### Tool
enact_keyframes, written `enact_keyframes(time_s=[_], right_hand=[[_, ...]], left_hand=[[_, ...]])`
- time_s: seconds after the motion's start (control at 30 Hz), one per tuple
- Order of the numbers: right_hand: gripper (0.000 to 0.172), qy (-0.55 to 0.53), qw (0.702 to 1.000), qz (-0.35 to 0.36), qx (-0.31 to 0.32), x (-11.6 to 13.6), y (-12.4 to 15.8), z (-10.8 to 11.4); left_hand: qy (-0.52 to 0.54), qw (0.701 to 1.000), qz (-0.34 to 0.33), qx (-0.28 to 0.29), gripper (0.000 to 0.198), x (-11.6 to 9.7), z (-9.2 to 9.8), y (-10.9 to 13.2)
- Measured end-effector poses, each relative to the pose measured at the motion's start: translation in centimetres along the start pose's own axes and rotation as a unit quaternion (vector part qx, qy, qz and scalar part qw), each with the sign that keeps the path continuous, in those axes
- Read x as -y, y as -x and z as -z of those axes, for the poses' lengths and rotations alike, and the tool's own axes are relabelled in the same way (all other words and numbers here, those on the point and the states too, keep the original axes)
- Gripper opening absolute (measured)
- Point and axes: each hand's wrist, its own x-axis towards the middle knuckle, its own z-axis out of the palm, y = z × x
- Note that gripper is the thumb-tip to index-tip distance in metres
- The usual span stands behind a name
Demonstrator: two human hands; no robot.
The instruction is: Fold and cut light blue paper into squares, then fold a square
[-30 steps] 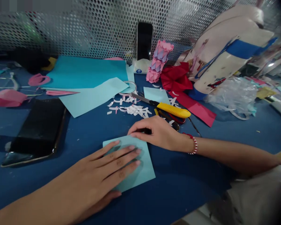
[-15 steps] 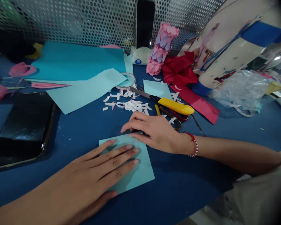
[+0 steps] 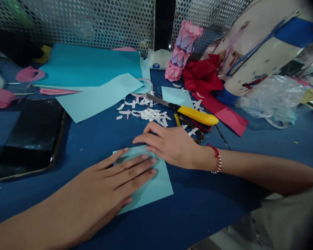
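Observation:
A light blue sheet of paper (image 3: 159,184) lies on the blue tabletop in front of me. My left hand (image 3: 117,184) rests flat over its left part, fingers stretched out and a little apart. At the sheet's top edge is my right hand (image 3: 169,146), its thumb touching the paper near that edge. Its index finger reaches left just beyond the edge, apart from the thumb, and the other fingers are bent and partly hidden. A red cord and bead bracelet (image 3: 216,159) circles the right wrist.
Behind my right hand lie a yellow cutter knife (image 3: 198,115), scissors (image 3: 198,133) and white paper scraps (image 3: 153,115). A black phone (image 3: 28,135) is at left. Teal paper (image 3: 91,66), a pink folded-paper column (image 3: 181,52) and a bottle (image 3: 263,62) stand or lie farther back.
The view has shifted slightly. My right hand's index finger has moved a little left along the sheet's top edge; my left hand still lies flat on the paper.

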Motion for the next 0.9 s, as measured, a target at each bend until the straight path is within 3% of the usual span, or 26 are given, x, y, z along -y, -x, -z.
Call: enact_keyframes(time_s=[0.17,0.27,0.37,0.5,0.67,0.9], right_hand=[[0.037,-0.072,0.997,-0.001,-0.002,-0.2,0.0,0.0],[0.030,-0.132,0.990,-0.042,-0.011,-0.1,-0.1,0.9],[0.035,-0.179,0.979,-0.092,0.026,0.2,-0.3,2.3],[0.044,-0.269,0.950,-0.114,0.109,0.5,-0.4,3.6],[0.046,-0.284,0.950,-0.100,0.083,1.5,0.0,3.6],[0.060,-0.445,0.879,-0.149,0.083,2.7,0.2,5.2]], left_hand=[[-0.015,0.999,-0.011,0.026,0.065,0.1,0.4,0.0],[0.016,0.999,-0.017,0.024,0.071,0.2,1.4,-0.3],[0.072,0.997,-0.015,0.029,0.076,0.5,2.4,-0.6],[0.102,0.995,-0.010,-0.020,0.057,0.7,3.2,-0.9],[0.079,0.993,-0.038,-0.076,0.033,0.3,3.5,-1.1],[0.060,0.993,-0.003,-0.106,0.033,-0.2,2.9,-1.2]])
